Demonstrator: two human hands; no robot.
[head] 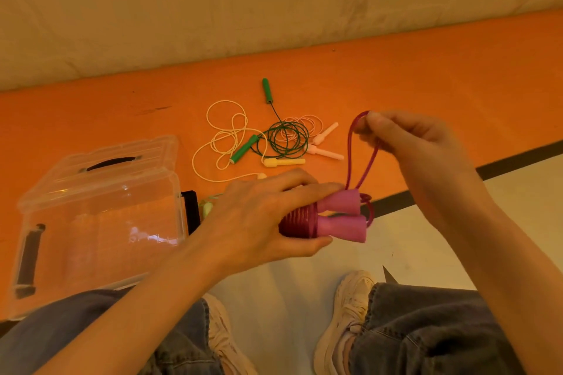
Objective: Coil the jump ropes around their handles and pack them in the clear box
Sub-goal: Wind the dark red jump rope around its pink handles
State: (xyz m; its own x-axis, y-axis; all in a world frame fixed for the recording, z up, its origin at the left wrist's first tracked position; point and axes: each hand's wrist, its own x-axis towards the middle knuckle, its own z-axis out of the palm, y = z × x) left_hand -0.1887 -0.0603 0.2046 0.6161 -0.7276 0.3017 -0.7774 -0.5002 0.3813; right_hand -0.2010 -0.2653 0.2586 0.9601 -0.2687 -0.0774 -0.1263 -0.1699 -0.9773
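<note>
My left hand (265, 216) grips the two magenta handles (341, 216) of a jump rope, with dark magenta cord coiled tightly around them. My right hand (408, 143) pinches the remaining loop of magenta cord (350, 149), held up above the handles. The clear box (100, 216) stands open at the left on the orange mat, its lid tilted back. On the mat beyond lie a green rope (286, 137) with green handles, a yellow rope (225, 134) with a yellow handle (283, 162), and a pink rope (326, 143) with pink handles, all loose and tangled together.
An orange mat (426, 70) runs along a beige wall. A black strip edges the mat beside a pale floor (304, 277). My knees in jeans and white sneakers (350, 313) fill the bottom. A small green thing (207, 207) and a black object lie beside the box.
</note>
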